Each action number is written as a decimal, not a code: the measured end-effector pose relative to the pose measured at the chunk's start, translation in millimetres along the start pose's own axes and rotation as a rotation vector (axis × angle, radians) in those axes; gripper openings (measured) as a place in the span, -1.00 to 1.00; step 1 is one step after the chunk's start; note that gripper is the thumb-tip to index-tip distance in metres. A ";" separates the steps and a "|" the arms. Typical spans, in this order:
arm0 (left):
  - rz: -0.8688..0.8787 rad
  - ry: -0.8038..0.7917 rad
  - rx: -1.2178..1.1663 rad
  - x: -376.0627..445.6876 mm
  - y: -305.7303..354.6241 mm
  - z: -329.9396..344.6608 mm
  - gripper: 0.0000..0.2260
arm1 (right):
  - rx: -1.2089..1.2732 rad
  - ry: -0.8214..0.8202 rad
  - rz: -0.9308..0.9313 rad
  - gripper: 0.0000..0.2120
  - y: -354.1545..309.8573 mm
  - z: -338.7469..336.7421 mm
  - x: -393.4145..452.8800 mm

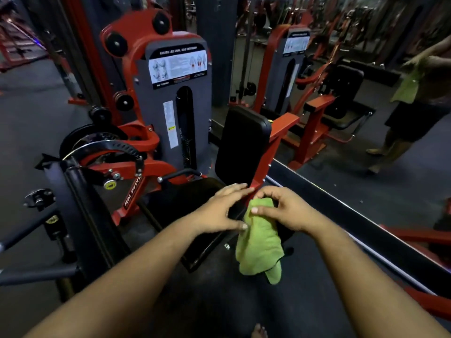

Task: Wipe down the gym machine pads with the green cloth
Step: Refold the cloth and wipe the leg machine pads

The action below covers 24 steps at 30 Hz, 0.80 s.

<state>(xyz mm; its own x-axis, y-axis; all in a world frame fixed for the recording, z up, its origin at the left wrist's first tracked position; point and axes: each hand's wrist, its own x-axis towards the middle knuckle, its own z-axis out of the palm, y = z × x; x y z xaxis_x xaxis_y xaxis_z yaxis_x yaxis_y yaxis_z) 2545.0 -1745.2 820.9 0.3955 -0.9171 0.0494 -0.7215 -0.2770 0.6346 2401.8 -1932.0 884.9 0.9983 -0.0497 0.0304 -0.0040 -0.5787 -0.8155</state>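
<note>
Seen from above, two bare forearms reach toward a red and black gym machine. The right hand (285,211) pinches the top of the green cloth (260,242) with curled fingers (255,210), so most of the cloth hangs loose over the near edge of the black seat pad (195,196). The left hand (219,211) hovers beside it, fingers spread and holding nothing. The upright back pad (241,142) stands just behind. With so narrow a grip, the cloth could likely slip to the floor (341,191), or wipe with only a bunched corner, leaving pad areas missed.
</note>
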 end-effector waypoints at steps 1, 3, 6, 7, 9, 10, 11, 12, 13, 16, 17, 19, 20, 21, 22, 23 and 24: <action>0.068 -0.031 -0.037 22.1 10.8 0.0 -0.18 | -0.067 -0.054 -0.041 -0.83 4.2 -18.1 7.5; 0.117 -0.052 -0.112 55.1 27.8 4.3 -0.43 | -0.150 -0.108 -0.091 -0.82 13.0 -52.9 18.6; -0.023 -0.019 -0.295 81.7 32.7 12.8 -0.73 | -0.139 -0.039 -0.104 -0.84 28.7 -100.1 28.0; -0.083 -0.015 -0.309 90.3 31.6 16.2 -0.74 | -0.106 -0.010 -0.093 -0.84 38.4 -117.7 29.9; -0.152 -0.011 -0.181 103.9 26.2 22.4 -0.75 | -0.070 0.062 -0.068 -0.84 57.6 -145.6 34.4; -0.186 -0.030 -0.078 108.0 20.5 24.7 -0.75 | -0.065 0.106 -0.061 -0.84 66.0 -155.8 37.8; -0.224 -0.044 0.021 113.3 14.8 28.5 -0.75 | -0.053 0.146 -0.060 -0.84 74.4 -166.5 41.3; -0.263 -0.063 0.107 114.8 6.1 31.5 -0.73 | -0.028 0.189 -0.055 -0.84 80.5 -173.4 44.2; -0.292 -0.077 0.156 117.9 -3.8 34.9 -0.73 | 0.004 0.237 -0.046 -0.85 87.1 -181.4 48.4; -0.404 -0.004 0.050 119.8 -30.2 41.4 -0.84 | 0.042 0.389 0.000 -0.86 109.4 -196.1 61.2; -0.462 0.067 -0.046 121.5 -35.0 41.5 -0.82 | 0.022 0.441 0.025 -0.86 116.5 -197.6 65.4; -0.560 0.225 -0.295 132.4 -37.2 41.0 -0.76 | -0.051 0.568 0.082 -0.86 128.8 -194.9 75.5; -0.583 0.296 -0.429 138.4 -30.9 40.7 -0.74 | -0.073 0.638 0.102 -0.87 131.3 -189.2 78.4; -0.595 0.366 -0.565 147.2 -24.3 40.8 -0.75 | -0.081 0.696 0.107 -0.86 134.9 -181.6 83.4; -0.604 0.432 -0.704 155.2 -15.5 41.2 -0.77 | -0.080 0.729 0.086 -0.86 136.2 -170.9 86.7; -0.617 0.483 -0.836 165.0 -6.0 41.0 -0.77 | -0.083 0.730 0.047 -0.86 138.0 -157.3 91.5; -0.630 0.514 -0.949 173.6 2.8 41.3 -0.76 | -0.085 0.695 0.007 -0.86 139.6 -141.2 94.6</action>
<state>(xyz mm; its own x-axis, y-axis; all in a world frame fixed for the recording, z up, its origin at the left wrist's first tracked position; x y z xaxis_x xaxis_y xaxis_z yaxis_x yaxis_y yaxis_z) 2588.2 -1917.0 799.4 0.8531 -0.4230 -0.3054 0.2836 -0.1153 0.9520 2487.4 -2132.4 855.6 0.7297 -0.5466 0.4109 -0.0430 -0.6364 -0.7702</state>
